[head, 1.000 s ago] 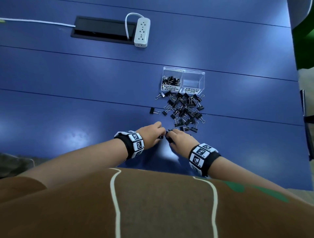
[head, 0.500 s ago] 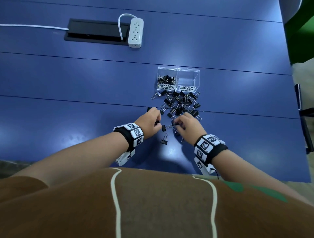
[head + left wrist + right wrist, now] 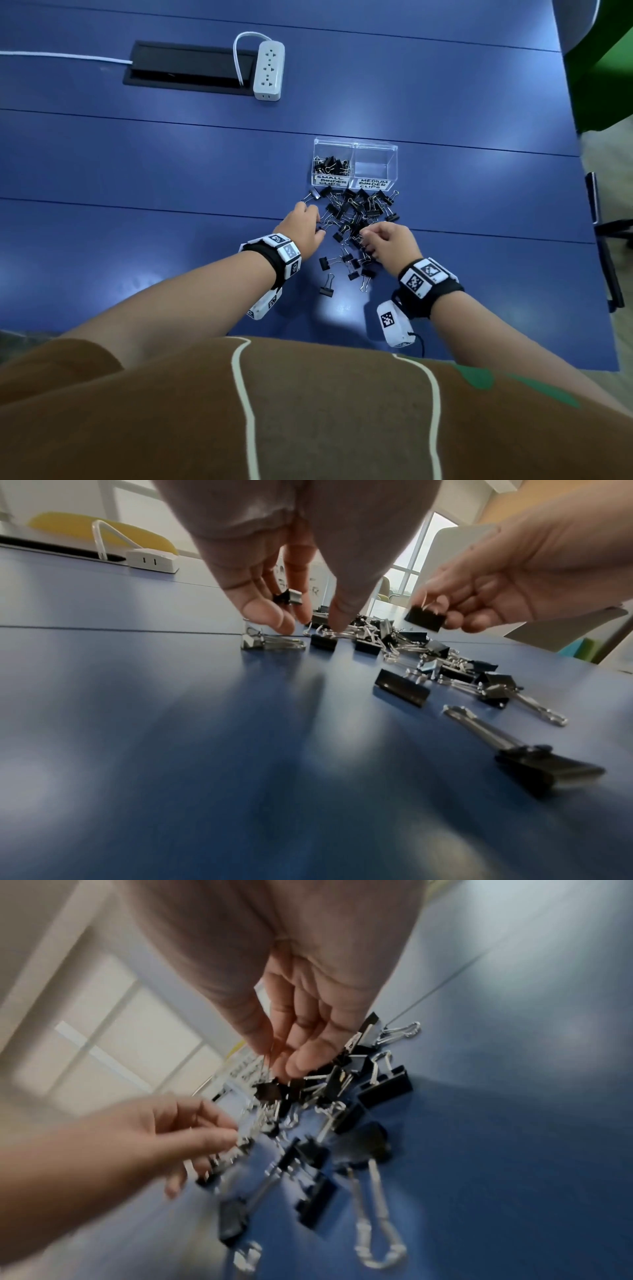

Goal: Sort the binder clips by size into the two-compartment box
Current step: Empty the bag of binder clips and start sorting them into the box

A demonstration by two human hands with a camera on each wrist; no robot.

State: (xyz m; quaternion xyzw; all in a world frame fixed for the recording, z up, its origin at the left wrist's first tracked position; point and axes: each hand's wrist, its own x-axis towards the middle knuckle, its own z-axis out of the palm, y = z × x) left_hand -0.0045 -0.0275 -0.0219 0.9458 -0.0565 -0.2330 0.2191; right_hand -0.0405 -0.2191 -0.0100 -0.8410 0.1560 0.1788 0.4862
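A clear two-compartment box (image 3: 355, 147) stands on the blue table. Its left cell, labelled small, holds several small black clips (image 3: 331, 165); the right cell (image 3: 375, 168), labelled medium, is bare. A pile of black binder clips (image 3: 358, 212) lies in front of the box. My left hand (image 3: 301, 618) reaches down at the pile's left edge with a small clip (image 3: 289, 597) tucked between its fingers, its fingertips touching clips on the table. My right hand (image 3: 281, 1064) pinches the wire handles of a medium clip (image 3: 424, 618) hanging just above the pile.
Several loose clips (image 3: 346, 270) lie between my wrists, nearer my body. A white power strip (image 3: 269, 70) and a black cable hatch (image 3: 188, 68) sit at the far side. The table's right edge (image 3: 582, 192) is close to the box.
Both hands have moved forward from the near table edge to the pile. The right hand has lifted a clip off the table; loose clips now lie behind the hands.
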